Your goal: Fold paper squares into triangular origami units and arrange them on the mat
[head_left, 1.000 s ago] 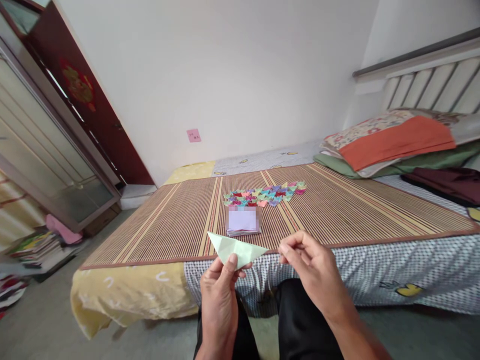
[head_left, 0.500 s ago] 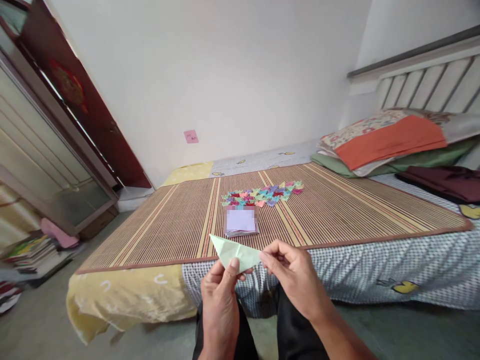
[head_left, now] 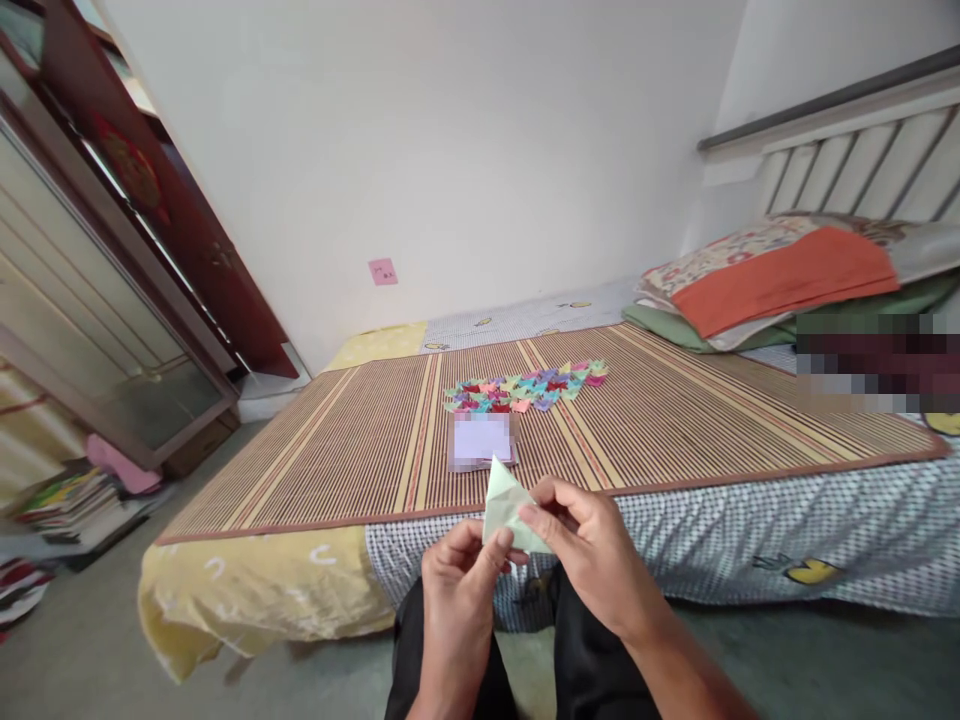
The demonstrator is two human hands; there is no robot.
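Observation:
A pale green sheet of folded paper [head_left: 504, 500], triangular with one point upward, is held over my lap at the bed's near edge. My left hand [head_left: 461, 580] pinches its lower left part, thumb on the front face. On its right side, my right hand [head_left: 581, 535] grips the paper between thumb and fingers. Just beyond lies a stack of paper sheets [head_left: 480, 440] with a pale lilac one on top. Behind the stack, many small folded paper pieces [head_left: 525, 388] in several colours stand in rows.
A striped woven mat [head_left: 360, 430] covers the bed. Pillows [head_left: 787, 280] are piled at the right by the headboard [head_left: 862, 165]. A pink paper [head_left: 383, 272] is stuck on the wall. Books [head_left: 67, 505] are stacked on the floor at left, near a dark red door [head_left: 157, 190].
The green paper has turned so its point now faces up rather than to the left. My left hand has shifted right, closer to my right hand.

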